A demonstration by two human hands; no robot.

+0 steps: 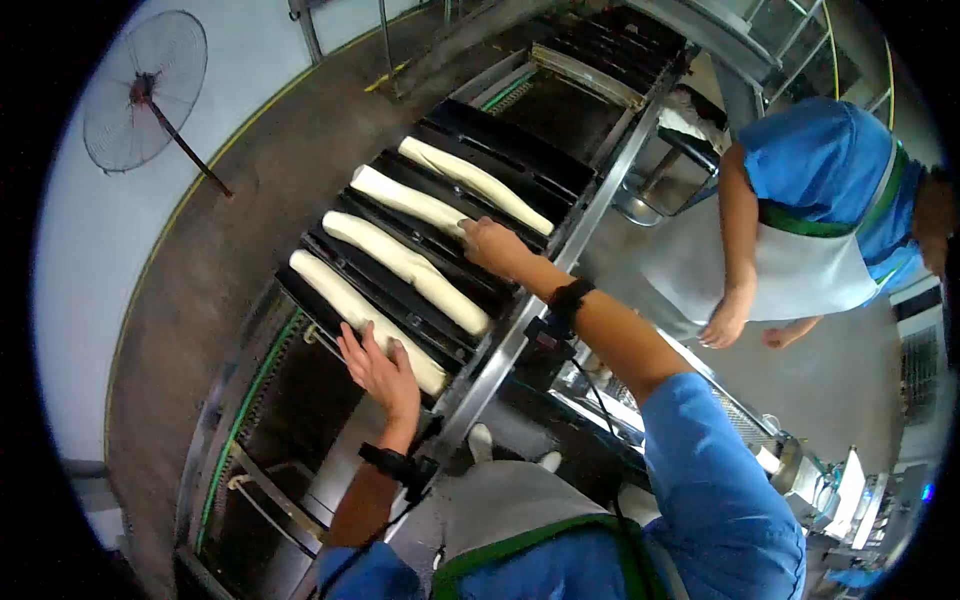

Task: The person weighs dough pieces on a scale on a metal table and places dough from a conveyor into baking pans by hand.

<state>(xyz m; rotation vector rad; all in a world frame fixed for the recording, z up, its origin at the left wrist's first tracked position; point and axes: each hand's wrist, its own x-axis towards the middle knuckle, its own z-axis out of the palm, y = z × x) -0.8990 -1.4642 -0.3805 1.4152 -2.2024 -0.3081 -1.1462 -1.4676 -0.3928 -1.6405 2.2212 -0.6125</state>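
Your left hand [380,372] is spread, fingers wide apart over the near edge of the closest pale dough roll [335,293], lying in a black tray [510,140]. Your right hand [495,250] is curled, fingertips at the third dough roll [405,195] and covering its nearer end; whether they grip it cannot be told. The second dough roll [405,265] lies between your hands.
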